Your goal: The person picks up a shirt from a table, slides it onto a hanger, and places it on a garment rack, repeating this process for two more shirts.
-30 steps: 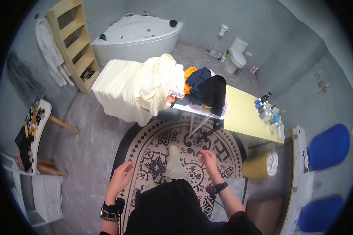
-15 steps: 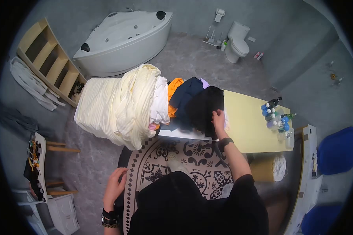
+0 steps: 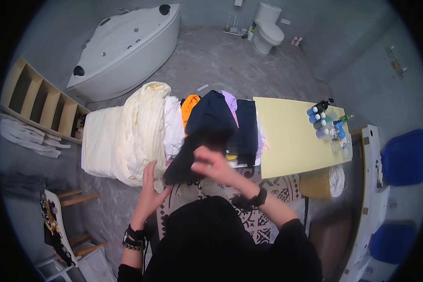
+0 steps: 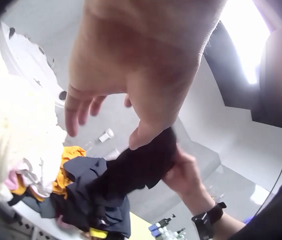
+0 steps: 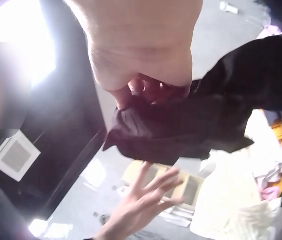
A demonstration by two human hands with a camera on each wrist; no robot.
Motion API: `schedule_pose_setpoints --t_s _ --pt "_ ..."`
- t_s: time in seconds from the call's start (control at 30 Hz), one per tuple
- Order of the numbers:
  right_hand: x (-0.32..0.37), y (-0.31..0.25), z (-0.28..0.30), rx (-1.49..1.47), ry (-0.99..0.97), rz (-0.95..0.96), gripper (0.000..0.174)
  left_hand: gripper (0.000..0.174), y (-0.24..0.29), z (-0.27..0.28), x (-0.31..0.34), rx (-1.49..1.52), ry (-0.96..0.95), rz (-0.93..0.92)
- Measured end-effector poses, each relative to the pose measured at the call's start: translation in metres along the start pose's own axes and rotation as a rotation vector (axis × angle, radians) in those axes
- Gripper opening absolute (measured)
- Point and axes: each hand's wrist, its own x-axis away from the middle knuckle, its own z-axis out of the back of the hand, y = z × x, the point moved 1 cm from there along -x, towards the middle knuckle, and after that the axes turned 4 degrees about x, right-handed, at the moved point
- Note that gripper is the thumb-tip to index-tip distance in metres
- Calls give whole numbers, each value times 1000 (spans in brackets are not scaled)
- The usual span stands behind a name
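Observation:
My right hand (image 3: 215, 165) grips a black garment (image 3: 185, 157) by one edge, fingers curled into the cloth in the right wrist view. The garment hangs lifted in front of the clothes pile. My left hand (image 3: 149, 195) is at the garment's left side, fingers spread and holding nothing. In the left wrist view its thumb overlaps the black cloth (image 4: 146, 162). Behind the garment lie a navy piece of clothing (image 3: 206, 110), an orange one (image 3: 189, 105), a lilac one (image 3: 229, 99) and another dark one (image 3: 247, 127).
A large cream ribbed blanket (image 3: 108, 136) covers the left of the table beside white cloth (image 3: 174, 127). A pale yellow tabletop (image 3: 286, 136) carries several bottles (image 3: 322, 120) at its right end. Below it stands a basket (image 3: 315, 183). A patterned rug (image 3: 254, 225) lies underfoot.
My right hand has reached onto the pile, taken the black garment and drawn it up toward me and to the left. The left hand has risen toward it, fingers spreading. The view moved closer.

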Motion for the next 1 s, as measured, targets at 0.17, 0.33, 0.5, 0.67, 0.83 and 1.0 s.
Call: schedule_pose_setpoints --t_s 0.17,0.33,0.5,0.67,0.83,1.0 --pt "1 -62 -22 -199 9 -233 30 49 -19 -11 -51 275 -178 -11" --pt "5 -26 27 -216 526 -340 25 20 22 -4 -53 170 -183 -125" --pt "20 -24 72 -562 663 -614 28 15 -7 14 -65 438 -161 -17" --pt "15 -47 46 -610 481 -552 52 70 41 -3 -61 340 -272 -123" --pt "7 -98 40 -517 -120 -323 99 56 51 -33 -76 262 -77 -501" --pt "32 -120 67 -637 112 -297 94 23 71 -17 -98 483 -185 -425"
